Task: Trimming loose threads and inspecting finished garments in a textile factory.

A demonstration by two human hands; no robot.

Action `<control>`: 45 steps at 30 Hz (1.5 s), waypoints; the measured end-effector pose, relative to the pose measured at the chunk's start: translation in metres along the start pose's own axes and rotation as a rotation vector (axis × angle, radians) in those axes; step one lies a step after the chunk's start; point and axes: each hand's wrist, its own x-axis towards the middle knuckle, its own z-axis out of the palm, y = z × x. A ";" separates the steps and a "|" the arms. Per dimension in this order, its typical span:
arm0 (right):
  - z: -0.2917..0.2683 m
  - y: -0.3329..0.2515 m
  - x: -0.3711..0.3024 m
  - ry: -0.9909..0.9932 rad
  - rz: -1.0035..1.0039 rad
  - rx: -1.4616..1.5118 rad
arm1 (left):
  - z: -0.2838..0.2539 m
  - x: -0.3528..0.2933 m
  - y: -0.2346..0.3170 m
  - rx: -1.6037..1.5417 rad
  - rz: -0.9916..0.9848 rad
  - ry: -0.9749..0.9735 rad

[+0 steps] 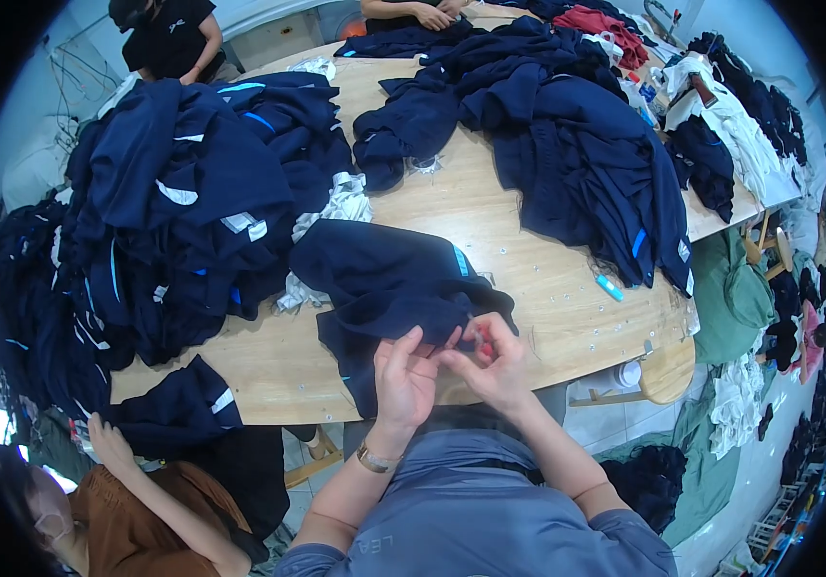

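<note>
A dark navy garment [384,264] with a light blue strip lies spread on the wooden table in front of me, its near edge reaching my hands. My left hand [405,380] is turned palm up at that edge, thumb raised and fingers apart, with a band on the wrist. Its fingertips meet my right hand [492,361], which is closed in a pinch. A small red and grey thing [486,350] shows between the right fingers; they cover most of it, so its kind is unclear.
Large navy garment piles lie on the left [182,183] and right [576,144] of the table [451,207]. A turquoise marker-like stick [610,288] lies near the right edge. A person in brown [163,519] sits close at lower left; others work across the table. A wooden stool [668,373] stands right.
</note>
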 end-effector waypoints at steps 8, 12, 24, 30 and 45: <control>0.012 -0.015 -0.002 -0.069 -0.175 -0.001 | -0.016 0.002 -0.005 0.100 0.068 -0.043; 0.003 -0.013 -0.016 -0.266 -0.349 0.090 | -0.011 0.006 0.001 0.081 0.066 -0.021; -0.001 0.013 0.001 0.022 -0.329 -0.356 | -0.022 0.006 0.002 0.042 0.008 -0.113; 0.000 0.019 0.002 0.020 -0.439 -0.528 | -0.021 0.007 0.001 -0.022 -0.040 -0.088; -0.006 0.021 0.001 0.014 -0.426 -0.493 | -0.026 0.007 -0.002 -0.080 -0.036 -0.063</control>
